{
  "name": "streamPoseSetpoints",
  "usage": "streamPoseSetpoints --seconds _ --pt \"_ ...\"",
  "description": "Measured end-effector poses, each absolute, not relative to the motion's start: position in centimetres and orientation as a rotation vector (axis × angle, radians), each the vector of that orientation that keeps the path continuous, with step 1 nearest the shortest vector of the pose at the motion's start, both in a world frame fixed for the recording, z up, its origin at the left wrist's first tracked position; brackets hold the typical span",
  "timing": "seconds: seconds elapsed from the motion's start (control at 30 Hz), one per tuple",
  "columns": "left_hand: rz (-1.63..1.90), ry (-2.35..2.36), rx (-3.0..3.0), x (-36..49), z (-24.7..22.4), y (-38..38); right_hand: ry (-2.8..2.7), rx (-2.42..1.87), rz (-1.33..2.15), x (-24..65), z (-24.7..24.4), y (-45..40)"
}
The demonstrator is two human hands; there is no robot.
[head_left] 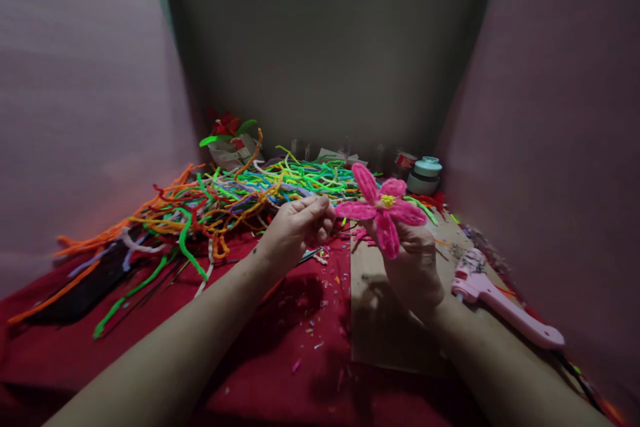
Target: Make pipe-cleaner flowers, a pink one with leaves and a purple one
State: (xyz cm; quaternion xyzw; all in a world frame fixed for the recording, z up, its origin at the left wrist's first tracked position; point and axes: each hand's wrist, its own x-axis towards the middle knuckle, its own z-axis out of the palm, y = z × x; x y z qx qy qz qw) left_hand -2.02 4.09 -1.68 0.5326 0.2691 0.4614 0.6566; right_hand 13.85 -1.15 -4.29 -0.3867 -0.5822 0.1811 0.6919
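Observation:
A pink pipe-cleaner flower [388, 232] with several petals and a yellow centre faces me above the table. My right hand [413, 267] holds it from behind and below; the flower covers some of those fingers, and its stem is hidden. To its left, my left hand [305, 223] is closed, with thumb and fingers pressed together at the tip of the left petal. I cannot tell whether the fingertips grip that petal or only meet it. Beneath the right hand lies a brown board [375, 327].
A large heap of coloured pipe cleaners [240, 197] spreads across the back and left. A pink glue gun [510, 310] rests right of my right hand. A pale blue-lidded jar [425, 173] and a red flower [226, 125] stand behind. Scraps litter the red cloth [280, 347]. Walls flank both sides.

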Motion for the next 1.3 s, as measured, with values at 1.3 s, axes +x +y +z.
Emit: streamPoseSetpoints --seconds 1.3 --pt "0.826 0.404 1.304 -3.1 -0.7 3.7 -1.473 -1.012 0.148 13.7 -5.9 -1.5"
